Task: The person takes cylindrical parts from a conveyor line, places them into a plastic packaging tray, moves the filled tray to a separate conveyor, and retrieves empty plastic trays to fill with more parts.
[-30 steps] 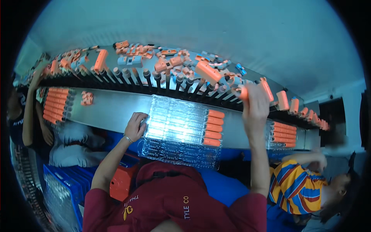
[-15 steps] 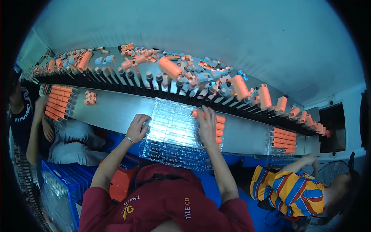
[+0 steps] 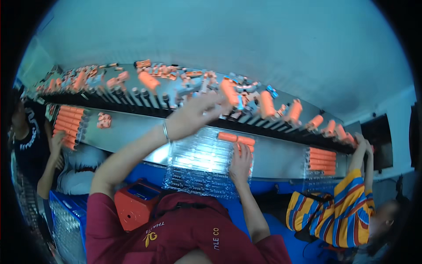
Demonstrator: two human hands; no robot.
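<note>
A clear plastic tray [image 3: 189, 152] with long grooves lies in front of me on the metal bench. Orange tubes [image 3: 227, 137] lie in its far right part, and more show along its right side. My right hand [image 3: 240, 165] rests over these right-hand tubes, fingers spread and touching them. Across the tray reaches my left hand [image 3: 195, 116], up at the row of dark pegs. Its blurred fingertips are at the lower end of a tilted orange tube [image 3: 229, 91]; whether they grip it is unclear. A metal bracelet circles that wrist.
More orange tubes [image 3: 267, 104] stand along the peg row, before a heap of small orange and grey parts [image 3: 165, 70]. Filled trays of tubes lie left [image 3: 68, 125] and right [image 3: 322, 160], beside two co-workers. A red stool [image 3: 132, 209] and a blue crate [image 3: 66, 215] are lower left.
My left hand has lifted off the tray's left edge and reached up and right to the pegs. My right hand has come slightly nearer. The tubes on the pegs have shifted left.
</note>
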